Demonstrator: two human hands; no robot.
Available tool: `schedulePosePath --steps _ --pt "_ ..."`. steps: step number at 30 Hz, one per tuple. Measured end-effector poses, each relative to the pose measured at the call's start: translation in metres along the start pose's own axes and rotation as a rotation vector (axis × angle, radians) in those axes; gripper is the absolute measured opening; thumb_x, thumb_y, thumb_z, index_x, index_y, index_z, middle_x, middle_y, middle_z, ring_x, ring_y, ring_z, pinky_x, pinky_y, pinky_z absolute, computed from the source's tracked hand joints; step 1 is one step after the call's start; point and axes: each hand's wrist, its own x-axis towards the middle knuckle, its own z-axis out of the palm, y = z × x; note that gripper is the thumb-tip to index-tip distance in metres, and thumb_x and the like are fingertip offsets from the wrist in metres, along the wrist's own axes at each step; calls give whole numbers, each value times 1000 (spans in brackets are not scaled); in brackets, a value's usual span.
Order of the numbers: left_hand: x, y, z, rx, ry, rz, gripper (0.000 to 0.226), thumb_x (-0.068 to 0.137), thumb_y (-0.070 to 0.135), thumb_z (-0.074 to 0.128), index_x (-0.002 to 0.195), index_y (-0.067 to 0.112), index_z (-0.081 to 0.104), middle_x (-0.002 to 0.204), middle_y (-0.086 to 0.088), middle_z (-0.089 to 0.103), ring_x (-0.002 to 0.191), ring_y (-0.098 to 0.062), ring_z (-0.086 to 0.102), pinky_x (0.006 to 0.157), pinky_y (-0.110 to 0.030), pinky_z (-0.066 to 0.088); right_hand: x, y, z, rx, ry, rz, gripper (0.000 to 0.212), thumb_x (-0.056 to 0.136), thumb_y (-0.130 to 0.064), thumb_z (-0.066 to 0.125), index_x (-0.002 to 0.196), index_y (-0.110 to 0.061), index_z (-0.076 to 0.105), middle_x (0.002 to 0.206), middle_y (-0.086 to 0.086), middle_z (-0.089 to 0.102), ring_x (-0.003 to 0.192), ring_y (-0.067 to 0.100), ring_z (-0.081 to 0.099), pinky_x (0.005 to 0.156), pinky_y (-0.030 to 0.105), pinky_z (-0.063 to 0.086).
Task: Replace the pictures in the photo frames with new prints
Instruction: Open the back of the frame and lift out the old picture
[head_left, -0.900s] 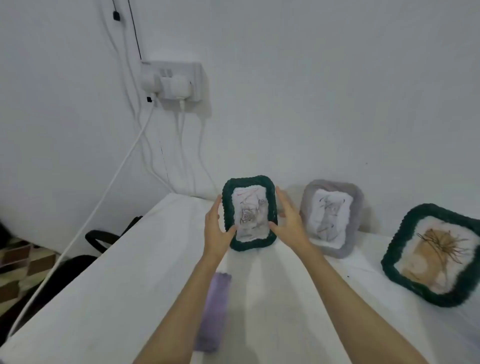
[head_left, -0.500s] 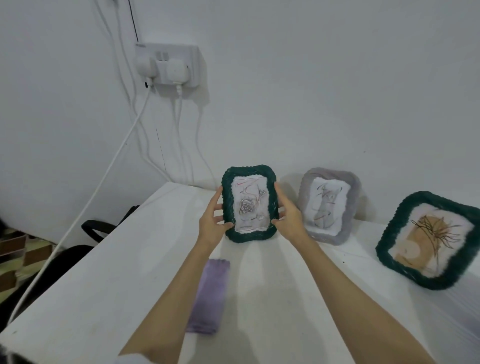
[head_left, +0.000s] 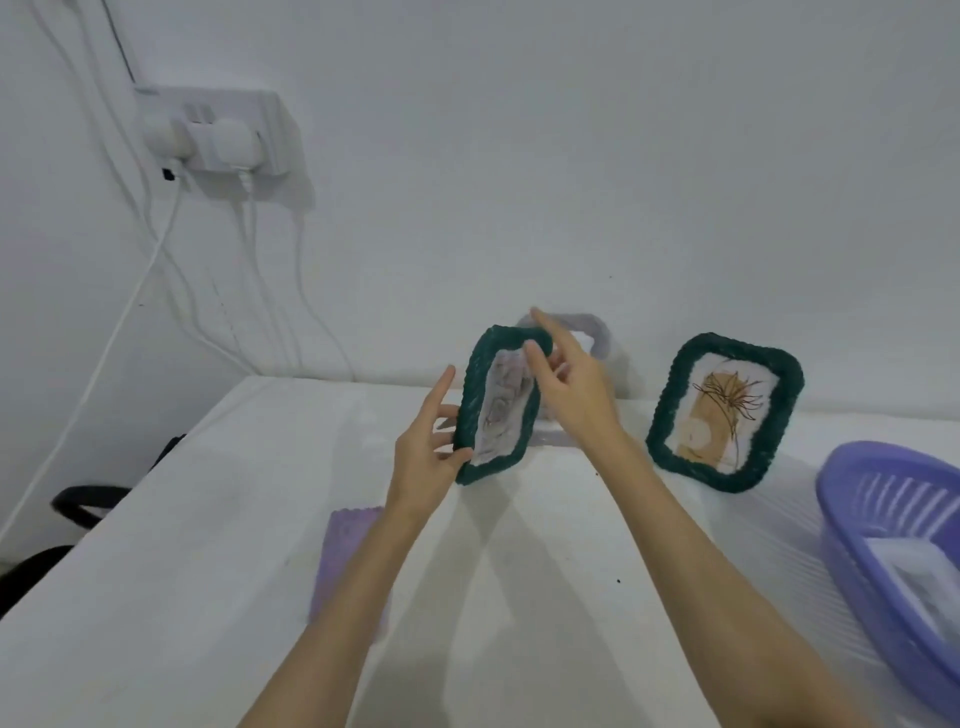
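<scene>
Small green frame turned edge-on between both hands, its long axis upright.

The small green frame (head_left: 496, 405) stood above the far middle of the white table (head_left: 171, 561), its face angled toward the right and its picture seen obliquely; the left hand (head_left: 423, 452) gripped its lower left edge, thumb on the front rim and fingers apparently behind, though blur made that hard to settle; the right hand (head_left: 571, 389) hovered at the frame's upper right with fingers loosely spread, gripping nothing, and was the nearer one to the back; the grey frame (head_left: 592, 332) leaned on the wall behind that hand, the large green frame (head_left: 724, 410) farther right, the purple basket (head_left: 883, 525) at the near right.
</scene>
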Motion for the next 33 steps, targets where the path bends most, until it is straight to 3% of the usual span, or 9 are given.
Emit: schedulePosePath --steps 5,8,11,13,18,20,24,28,33 --pt "-11 4 29 19 -100 47 83 78 -10 60 134 43 27 93 16 58 79 -2 64 62 -12 51 -4 -27 -32 -216 -36 10 38 79 -57 55 99 -27 66 61 -13 52 61 2 50 59 26 43" --pt "-14 6 37 29 -101 85 81 73 14 77 136 35 31 98 13 61 90 6 61 79 -10 49 -9 -22 -51 -257 -73 76 28 73 -44 68 90 -22 64 69 -12 57 67 10 57 65 27 49" --pt "-7 12 40 3 -11 150 78 68 31 78 136 26 38 110 6 59 103 2 55 89 -15 46 -15 -19 -74 -112 -197 169 22 74 -18 70 96 -21 67 63 -10 55 59 6 54 61 19 44" --pt "3 18 41 4 4 142 79 67 38 75 136 31 37 123 7 52 112 -2 49 93 -20 43 -18 -16 -89 -37 -319 194 33 74 -9 69 103 -23 68 77 -1 64 72 15 64 68 22 52" --pt "20 20 42 88 -258 38 89 68 32 79 137 43 23 135 15 33 126 -9 33 103 -28 32 -22 1 -116 30 -481 154 45 80 3 60 110 -29 66 118 3 63 109 17 57 88 24 50" --pt "18 16 47 31 -332 -42 93 65 28 81 139 38 26 137 14 36 124 -13 41 100 -30 40 -27 9 -119 77 -521 187 45 83 6 57 114 -26 65 119 -1 61 110 16 55 75 13 52" --pt "3 -2 57 75 -315 -87 101 58 21 87 141 28 31 142 2 41 128 -18 42 108 -40 38 -42 32 -107 62 -466 246 42 84 9 55 118 -15 63 110 1 60 95 10 56 67 -1 44" --pt "-14 -16 67 157 -289 -164 101 60 21 85 142 23 27 136 -5 38 122 -15 40 104 -31 37 -59 69 -81 30 -411 307 40 85 9 54 116 -14 63 111 9 60 83 15 59 70 10 50" --pt "-27 -40 73 249 -257 -281 99 62 37 83 141 21 25 141 -6 38 129 -22 37 107 -40 37 -78 102 -47 -8 -232 433 44 84 4 60 122 -16 56 113 17 60 87 20 55 80 26 46"
